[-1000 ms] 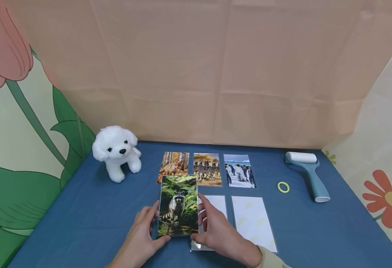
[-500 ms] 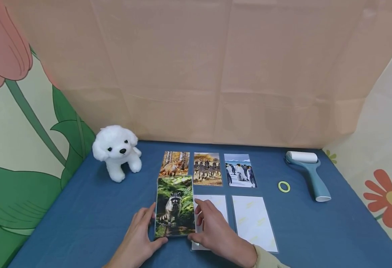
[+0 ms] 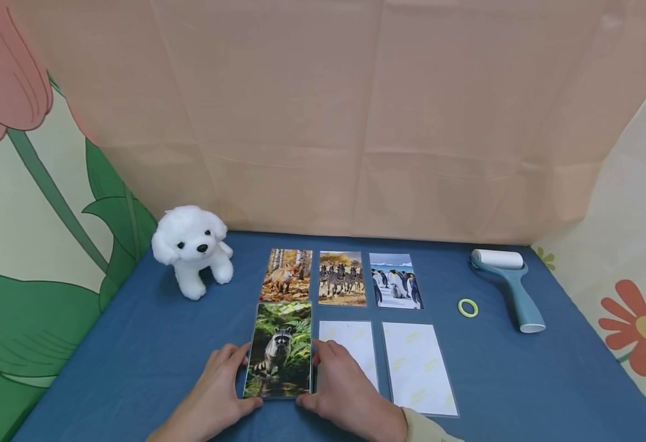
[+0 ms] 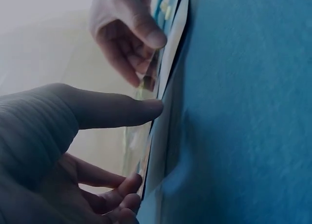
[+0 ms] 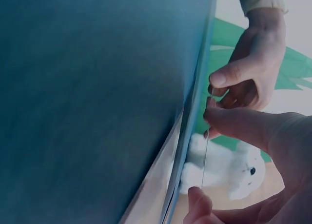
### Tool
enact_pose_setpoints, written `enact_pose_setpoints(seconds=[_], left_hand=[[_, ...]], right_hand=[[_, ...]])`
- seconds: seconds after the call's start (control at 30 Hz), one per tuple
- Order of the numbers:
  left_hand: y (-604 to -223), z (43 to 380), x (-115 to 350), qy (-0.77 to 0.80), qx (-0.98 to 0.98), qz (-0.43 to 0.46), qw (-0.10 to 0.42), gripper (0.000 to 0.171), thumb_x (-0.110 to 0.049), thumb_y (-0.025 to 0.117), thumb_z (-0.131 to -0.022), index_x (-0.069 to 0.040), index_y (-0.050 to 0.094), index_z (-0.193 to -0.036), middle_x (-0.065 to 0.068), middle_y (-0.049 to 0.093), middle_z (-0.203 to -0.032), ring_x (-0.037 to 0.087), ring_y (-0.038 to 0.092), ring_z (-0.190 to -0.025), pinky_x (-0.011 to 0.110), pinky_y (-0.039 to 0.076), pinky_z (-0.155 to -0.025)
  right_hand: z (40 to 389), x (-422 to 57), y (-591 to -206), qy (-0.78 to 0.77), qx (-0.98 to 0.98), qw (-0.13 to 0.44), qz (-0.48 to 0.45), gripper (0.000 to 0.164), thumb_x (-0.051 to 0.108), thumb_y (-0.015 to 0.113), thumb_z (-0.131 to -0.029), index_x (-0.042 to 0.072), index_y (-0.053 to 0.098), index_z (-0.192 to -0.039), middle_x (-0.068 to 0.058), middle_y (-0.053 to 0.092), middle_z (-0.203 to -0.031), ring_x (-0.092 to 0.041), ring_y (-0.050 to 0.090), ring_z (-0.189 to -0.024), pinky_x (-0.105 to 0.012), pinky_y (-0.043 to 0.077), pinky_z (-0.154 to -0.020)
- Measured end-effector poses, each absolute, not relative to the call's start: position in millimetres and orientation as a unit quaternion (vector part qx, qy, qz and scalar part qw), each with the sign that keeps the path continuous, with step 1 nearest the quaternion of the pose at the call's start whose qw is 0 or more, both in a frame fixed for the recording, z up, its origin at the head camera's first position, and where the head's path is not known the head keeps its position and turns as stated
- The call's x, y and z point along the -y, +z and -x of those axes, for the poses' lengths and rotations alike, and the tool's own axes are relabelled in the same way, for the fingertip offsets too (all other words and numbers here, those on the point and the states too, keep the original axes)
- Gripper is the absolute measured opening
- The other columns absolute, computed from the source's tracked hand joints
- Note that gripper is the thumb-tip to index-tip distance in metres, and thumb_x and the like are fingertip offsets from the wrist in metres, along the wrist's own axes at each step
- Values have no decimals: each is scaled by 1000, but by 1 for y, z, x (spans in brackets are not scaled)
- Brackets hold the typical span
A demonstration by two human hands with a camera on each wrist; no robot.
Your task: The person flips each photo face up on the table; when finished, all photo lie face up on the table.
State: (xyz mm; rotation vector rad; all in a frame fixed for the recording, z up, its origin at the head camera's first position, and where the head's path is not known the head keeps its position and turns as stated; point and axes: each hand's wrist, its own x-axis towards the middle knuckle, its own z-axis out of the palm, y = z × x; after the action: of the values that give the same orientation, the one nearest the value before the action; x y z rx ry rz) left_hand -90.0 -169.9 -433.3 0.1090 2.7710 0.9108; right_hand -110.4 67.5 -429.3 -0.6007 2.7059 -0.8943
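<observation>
In the head view, a photo card of a raccoon (image 3: pixel 279 353) in a clear, stiff-looking sleeve lies between both hands. My left hand (image 3: pixel 212 387) pinches its left side, thumb at the near left corner and fingers along the edge. The right hand (image 3: pixel 350 393) holds the opposite side the same way, thumb at the near right corner. Edge-on in the right wrist view, the card (image 5: pixel 204 158) is a thin line a little away from the blue cloth. Just beyond it lies a fox photo (image 3: pixel 287 276), its near edge right at the raccoon card.
A zebra photo (image 3: pixel 342 279) and a penguin photo (image 3: pixel 396 281) continue the back row. Two white card backs, one partly behind the right hand (image 3: pixel 350 344), one beside it (image 3: pixel 419 368), lie nearer. Around are a plush dog (image 3: pixel 193 252), green ring (image 3: pixel 468 308) and lint roller (image 3: pixel 513 288).
Both hands have carried the raccoon card left and toward the person. The fox photo, partly covered before, now shows almost whole, and more of the left white card back is uncovered.
</observation>
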Motion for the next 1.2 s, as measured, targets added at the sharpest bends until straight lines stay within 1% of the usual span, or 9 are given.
enact_pose_setpoints(seconds=[0.1, 0.27, 0.4, 0.5, 0.63, 0.83, 1.07, 1.2], left_hand=[[-433, 91, 175, 302, -945, -43, 121, 89, -28, 94, -69, 8, 52, -139, 2, 49, -104, 26, 45, -97, 47, 39, -78], [-432, 92, 181, 295, -944, -50, 140, 90, -26, 94, -68, 7, 52, -141, 2, 49, -102, 26, 44, -96, 47, 38, -77], [-431, 93, 184, 295, -940, -47, 165, 91, -23, 94, -68, 7, 50, -142, 3, 48, -100, 26, 43, -94, 47, 37, -77], [-431, 95, 185, 294, -938, -47, 178, 90, -22, 94, -69, 6, 50, -142, 4, 48, -100, 27, 42, -94, 47, 37, -76], [-431, 96, 185, 289, -939, -48, 182, 88, -22, 93, -70, 6, 51, -142, 5, 48, -101, 27, 41, -93, 48, 36, -76], [-433, 97, 185, 280, -940, -48, 187, 87, -21, 93, -70, 7, 51, -142, 6, 47, -102, 28, 39, -92, 48, 34, -75], [-434, 97, 185, 284, -938, -40, 195, 85, -18, 91, -73, 8, 50, -142, 7, 44, -99, 28, 37, -89, 49, 31, -74], [-435, 97, 185, 289, -935, -35, 201, 85, -18, 90, -74, 7, 48, -144, 7, 43, -98, 28, 37, -88, 49, 31, -73]], right_hand=[[107, -63, -429, -298, -927, 119, 196, 82, 38, 90, -73, -2, 55, -136, 8, 53, -96, -14, 50, -88, -32, 47, -73], [103, -56, -430, -286, -931, 127, 186, 81, 40, 91, -72, -2, 57, -133, 7, 54, -94, -14, 51, -87, -32, 48, -73], [100, -54, -431, -248, -941, 113, 202, 77, 45, 91, -71, 0, 62, -126, 3, 56, -94, -16, 54, -87, -30, 49, -72], [99, -53, -433, -205, -950, 94, 215, 79, 53, 89, -71, 1, 64, -125, -3, 60, -99, -20, 58, -92, -31, 51, -77], [99, -51, -434, -159, -957, 77, 228, 85, 60, 86, -72, 0, 63, -127, -8, 63, -105, -23, 59, -97, -34, 51, -84], [101, -49, -437, -136, -959, 72, 236, 83, 63, 84, -71, 1, 66, -123, -6, 62, -99, -20, 57, -90, -34, 50, -80], [104, -48, -436, -121, -959, 58, 251, 73, 63, 84, -71, 4, 68, -113, -1, 57, -89, -15, 50, -77, -31, 47, -72], [104, -46, -437, -122, -959, 65, 246, 72, 62, 84, -72, 4, 68, -112, -1, 58, -89, -15, 50, -77, -32, 48, -72]])
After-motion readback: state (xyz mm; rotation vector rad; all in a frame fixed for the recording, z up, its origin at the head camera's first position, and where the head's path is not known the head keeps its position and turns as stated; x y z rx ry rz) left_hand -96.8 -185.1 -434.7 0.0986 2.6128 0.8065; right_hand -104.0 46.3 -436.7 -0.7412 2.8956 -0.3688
